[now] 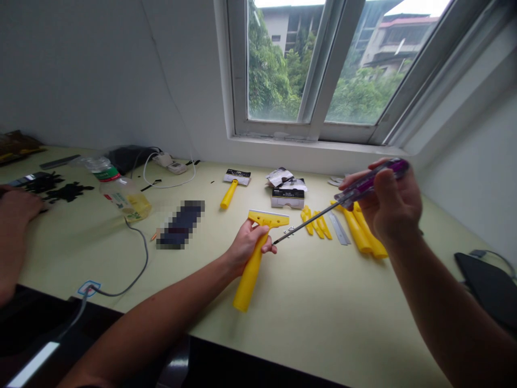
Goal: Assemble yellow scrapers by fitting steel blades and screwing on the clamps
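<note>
My left hand is wrapped round the handle of a yellow scraper, its wide head with a metal blade pointing away from me. In my right hand is a screwdriver with a clear purple handle, held raised and slanting down to the left. The tip of its long shaft ends close to my left fingertips; whether they touch, I cannot tell. Small metal nuts or screws lie just beyond the shaft. Yellow scraper head parts, loose blades and yellow handles rest to the right.
Cardboard packages and another yellow scraper lie toward the window. A plastic bottle, a pixelated dark object and cables are on the left. Another person's hand is at the far left. A black device sits at the right.
</note>
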Demonstrator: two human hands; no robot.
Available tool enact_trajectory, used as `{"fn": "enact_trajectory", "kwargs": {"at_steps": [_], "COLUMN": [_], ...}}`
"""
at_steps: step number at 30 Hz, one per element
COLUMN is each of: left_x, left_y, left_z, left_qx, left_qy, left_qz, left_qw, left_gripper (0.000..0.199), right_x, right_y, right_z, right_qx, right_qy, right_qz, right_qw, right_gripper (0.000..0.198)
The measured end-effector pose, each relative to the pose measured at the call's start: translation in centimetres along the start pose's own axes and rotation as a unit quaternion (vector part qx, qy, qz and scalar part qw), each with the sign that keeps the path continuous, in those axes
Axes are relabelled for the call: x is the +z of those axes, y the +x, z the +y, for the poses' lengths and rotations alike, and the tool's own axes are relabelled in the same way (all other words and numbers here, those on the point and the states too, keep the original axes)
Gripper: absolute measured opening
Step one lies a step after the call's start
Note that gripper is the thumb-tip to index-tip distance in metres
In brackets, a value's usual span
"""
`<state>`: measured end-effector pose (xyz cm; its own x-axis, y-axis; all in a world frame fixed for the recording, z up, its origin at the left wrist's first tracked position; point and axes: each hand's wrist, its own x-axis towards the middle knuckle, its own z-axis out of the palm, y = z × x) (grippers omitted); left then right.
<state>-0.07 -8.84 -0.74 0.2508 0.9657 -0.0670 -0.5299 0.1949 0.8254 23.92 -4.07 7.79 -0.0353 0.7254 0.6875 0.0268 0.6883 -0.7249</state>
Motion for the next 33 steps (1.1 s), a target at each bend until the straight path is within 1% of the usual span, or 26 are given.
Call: {"fn": "enact_trajectory", "kwargs": {"at_steps": [4, 9, 14, 20, 22, 25, 26, 27, 28, 29, 30, 31, 32, 33], "left_x": [0.0, 0.0, 0.1, 0.2, 0.1, 0.2, 0.2, 0.2, 0.2, 0.2, 0.2, 0.2, 0.2, 0.2], "left_y": [-0.1, -0.1, -0.2, -0.2, -0.2, -0.2, -0.2, -0.2, -0.2, -0.2, -0.1, -0.1, -0.1, -0.1], "left_z": [0.0, 0.0, 0.1, -0.1, -0.1, -0.1, -0.1, -0.1, -0.1, -0.2, -0.2, -0.2, -0.2, -0.2], "left_qx": [0.002, 0.002, -0.008, 0.007, 0.007, 0.011, 0.01, 0.01, 0.009, 0.009, 0.009, 0.011, 0.012, 0.012], "left_qy": [0.008, 0.033, 0.015, 0.021, 0.021, 0.011, 0.007, 0.001, -0.004, -0.009, -0.014, -0.019, -0.024, -0.027], "left_qz": [-0.018, -0.012, -0.028, -0.032, -0.035, -0.034, -0.032, -0.028, -0.024, -0.019, -0.011, -0.003, 0.006, 0.015], "left_qw": [1.0, 0.999, 0.999, 0.999, 0.999, 0.999, 0.999, 1.0, 1.0, 1.0, 1.0, 1.0, 1.0, 0.999], "left_gripper": [0.029, 0.029, 0.03, 0.032, 0.032, 0.031, 0.03, 0.03, 0.029, 0.029, 0.029, 0.029, 0.029, 0.029], "right_x": [-0.1, -0.1, 0.0, 0.0, -0.2, -0.5, -0.5, -0.4, -0.1, 0.4, 1.0, 1.8, 2.7, 3.6], "right_y": [0.0, 0.0, 0.0, 0.0, 0.1, 0.2, 0.1, -0.1, -0.4, -0.8, -1.3, -1.9, -2.5, -3.1], "right_z": [-0.2, -0.3, -0.3, -0.1, -0.6, -2.3, -3.1, -3.9, -4.6, -5.1, -5.3, -5.3, -4.9, -4.4], "right_qx": [0.001, -0.003, 0.011, 0.001, -0.008, -0.023, -0.02, -0.011, -0.002, 0.007, 0.011, 0.003, -0.007, -0.016], "right_qy": [0.005, -0.003, 0.012, -0.001, -0.003, 0.015, 0.015, -0.002, -0.042, -0.101, -0.175, -0.247, -0.302, -0.336], "right_qz": [-0.01, -0.018, -0.011, -0.017, -0.004, 0.007, -0.008, -0.038, -0.084, -0.143, -0.205, -0.263, -0.311, -0.338], "right_qw": [1.0, 1.0, 1.0, 1.0, 1.0, 1.0, 1.0, 0.999, 0.996, 0.985, 0.963, 0.932, 0.901, 0.879], "right_gripper": [0.016, 0.017, 0.017, 0.015, 0.014, 0.01, 0.011, 0.012, 0.013, 0.013, 0.012, 0.009, 0.006, 0.005]}}
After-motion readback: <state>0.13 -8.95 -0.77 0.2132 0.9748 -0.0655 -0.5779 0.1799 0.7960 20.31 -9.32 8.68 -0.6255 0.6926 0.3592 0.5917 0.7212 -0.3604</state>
